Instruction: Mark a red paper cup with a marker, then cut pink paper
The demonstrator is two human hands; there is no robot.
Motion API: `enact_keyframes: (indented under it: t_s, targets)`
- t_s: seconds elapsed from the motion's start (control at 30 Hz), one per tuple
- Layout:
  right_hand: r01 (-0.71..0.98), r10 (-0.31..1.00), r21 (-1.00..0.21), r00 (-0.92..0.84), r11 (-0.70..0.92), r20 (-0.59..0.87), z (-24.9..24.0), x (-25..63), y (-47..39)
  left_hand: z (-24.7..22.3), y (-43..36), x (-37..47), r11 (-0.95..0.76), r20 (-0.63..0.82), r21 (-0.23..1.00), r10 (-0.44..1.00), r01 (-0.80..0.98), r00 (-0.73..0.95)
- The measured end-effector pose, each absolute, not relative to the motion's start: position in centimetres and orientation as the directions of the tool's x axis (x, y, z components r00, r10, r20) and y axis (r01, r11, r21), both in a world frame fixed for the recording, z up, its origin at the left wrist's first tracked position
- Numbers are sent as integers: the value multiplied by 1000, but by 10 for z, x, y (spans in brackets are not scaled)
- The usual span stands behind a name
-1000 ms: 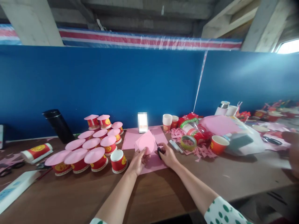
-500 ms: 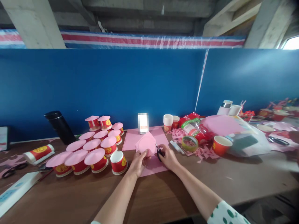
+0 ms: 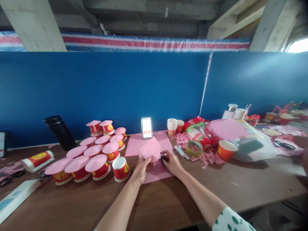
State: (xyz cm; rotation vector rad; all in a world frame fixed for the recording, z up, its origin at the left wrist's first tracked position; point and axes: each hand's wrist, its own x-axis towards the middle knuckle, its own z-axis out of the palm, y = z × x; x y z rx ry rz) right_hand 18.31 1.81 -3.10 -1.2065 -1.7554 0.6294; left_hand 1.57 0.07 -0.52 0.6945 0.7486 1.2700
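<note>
My left hand (image 3: 143, 167) pinches the lower edge of a piece of pink paper (image 3: 151, 150) that has a circle outlined on it. In my right hand (image 3: 171, 163) is a pair of dark-handled scissors (image 3: 163, 158), its blades at the right edge of that paper. More pink sheets (image 3: 158, 173) lie flat on the table beneath both hands. Left of my left hand stands a red paper cup (image 3: 122, 170) with its white base up and no paper on top. Beyond it are several upturned red cups, each topped by a pink paper cone (image 3: 96, 163).
A black bottle (image 3: 60, 133) leans at the back left, with a white power strip (image 3: 18, 199) nearer. To the right lie glue sticks (image 3: 181, 152), a tape roll (image 3: 194, 148), pink scraps, an orange cup (image 3: 227, 150) and a plastic bag (image 3: 257, 150). A blue partition (image 3: 134, 86) stands behind.
The whole view has shifted slightly. Both hands keep nearly the same place, the left on the paper and the right on the scissors at its right edge.
</note>
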Motion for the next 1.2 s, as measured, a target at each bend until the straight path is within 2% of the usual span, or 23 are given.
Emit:
enact_keyframes:
  t_s: [0.27,1.2]
  targets:
    - [449,931,-817,-133,362,339,-31,183,18,-6,1,16,176,-120,808,983,-561,137]
    - [467,932,-809,-130,357,337,-30,183,17,-7,1,16,181,-113,827,981,-532,159]
